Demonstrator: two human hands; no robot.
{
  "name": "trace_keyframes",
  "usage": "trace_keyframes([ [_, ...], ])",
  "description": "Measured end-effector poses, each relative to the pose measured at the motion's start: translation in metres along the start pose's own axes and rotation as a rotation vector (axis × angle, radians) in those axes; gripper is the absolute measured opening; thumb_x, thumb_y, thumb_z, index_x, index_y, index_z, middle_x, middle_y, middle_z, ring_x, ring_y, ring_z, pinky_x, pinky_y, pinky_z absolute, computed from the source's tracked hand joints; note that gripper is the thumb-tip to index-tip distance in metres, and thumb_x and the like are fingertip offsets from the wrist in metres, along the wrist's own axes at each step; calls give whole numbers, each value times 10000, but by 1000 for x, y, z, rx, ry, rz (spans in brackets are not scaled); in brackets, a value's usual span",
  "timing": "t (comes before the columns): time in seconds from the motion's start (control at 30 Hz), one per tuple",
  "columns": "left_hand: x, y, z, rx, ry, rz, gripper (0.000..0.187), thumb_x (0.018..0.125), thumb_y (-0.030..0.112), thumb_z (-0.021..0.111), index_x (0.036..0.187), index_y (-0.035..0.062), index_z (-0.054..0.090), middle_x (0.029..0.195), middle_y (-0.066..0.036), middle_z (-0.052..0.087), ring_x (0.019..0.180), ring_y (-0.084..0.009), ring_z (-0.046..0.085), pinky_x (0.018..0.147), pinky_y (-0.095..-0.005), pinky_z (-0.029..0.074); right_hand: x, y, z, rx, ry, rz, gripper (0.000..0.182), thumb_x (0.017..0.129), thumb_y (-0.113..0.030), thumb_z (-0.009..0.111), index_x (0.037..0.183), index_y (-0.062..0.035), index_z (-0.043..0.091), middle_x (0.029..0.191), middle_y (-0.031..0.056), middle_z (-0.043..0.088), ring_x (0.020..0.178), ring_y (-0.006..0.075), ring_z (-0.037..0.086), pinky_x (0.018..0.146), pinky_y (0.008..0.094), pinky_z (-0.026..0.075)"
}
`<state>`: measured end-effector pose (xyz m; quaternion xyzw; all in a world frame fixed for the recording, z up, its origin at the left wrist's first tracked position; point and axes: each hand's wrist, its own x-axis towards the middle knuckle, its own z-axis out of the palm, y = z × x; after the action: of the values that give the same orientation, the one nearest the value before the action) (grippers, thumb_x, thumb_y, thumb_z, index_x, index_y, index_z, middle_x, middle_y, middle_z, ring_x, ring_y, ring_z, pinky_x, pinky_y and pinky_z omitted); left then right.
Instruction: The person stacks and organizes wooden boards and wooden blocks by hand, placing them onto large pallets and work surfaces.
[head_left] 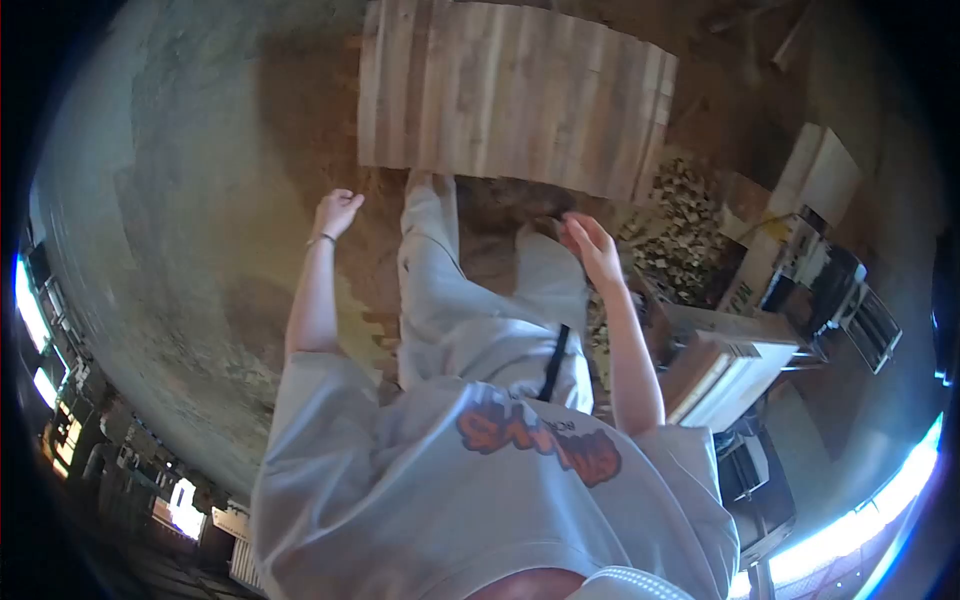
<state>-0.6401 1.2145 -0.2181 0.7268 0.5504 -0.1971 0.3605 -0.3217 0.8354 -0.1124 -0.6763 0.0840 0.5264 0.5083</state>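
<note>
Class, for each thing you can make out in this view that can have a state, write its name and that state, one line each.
Left hand: fingers curled, nothing visible in it.
Right hand: fingers partly bent, nothing visible in it.
Wooden boards: side by side, ends uneven.
Small wood pieces: loosely heaped.
Black strap: hanging.
Shirt: creased.

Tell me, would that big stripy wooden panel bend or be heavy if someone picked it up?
The stripy wooden panel is probably heavy, with so many strips side by side. They look like wood, so each should feel fairly stiff. The uneven edge hints they might shift apart, though I can't see whether they're joined.
</note>
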Motion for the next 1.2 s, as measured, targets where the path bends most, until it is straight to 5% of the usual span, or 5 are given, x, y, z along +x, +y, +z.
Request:
trace_keyframes([
  [0.3,33,23,26,-86,-220,303,367,876,329,715,1084,31,664,961,-133,727,870,-242,699,807,-378,542,-121,32,29,-644,641,-153,328,807,-110,736,1113,-54,632,965,105,668,904,259,642,791,354,514],
  [0.53,14,171,56,114,-494,508,381,887,281,706,1129,-7,643,1016,-167,715,919,-230,684,812,-345,538,-298,64,-213,-751,1670,-301,231,800,-119,731,1018,-65,677,978,112,679,937,302,639,829,394,499],
  [0.77,-149,301,131,229,-523,572,344,901,241,707,1123,-13,638,947,-121,716,792,-156,661,728,-297,538,-366,157,-341,-756,920,-40,1308,524,-319,887,1542,-46,112,1433,242,369,1327,388,382,1119,460,325],
  [1.0,-325,385,187,435,-683,1007,339,882,182,709,1158,-3,637,987,-106,705,875,-155,661,793,-300,538,-369,153,-328,-676,1155,-192,967,512,-282,832,1333,-55,375,1192,191,495,1155,369,474,958,500,386],
  [1.2,-439,433,221,509,-1083,1440,542,774,141,797,1252,13,576,1185,-125,621,1059,-218,611,915,-339,501,-448,86,-309,-599,1560,-453,1208,463,-426,899,1425,-25,289,1299,205,442,1255,382,409,1036,522,326],
])
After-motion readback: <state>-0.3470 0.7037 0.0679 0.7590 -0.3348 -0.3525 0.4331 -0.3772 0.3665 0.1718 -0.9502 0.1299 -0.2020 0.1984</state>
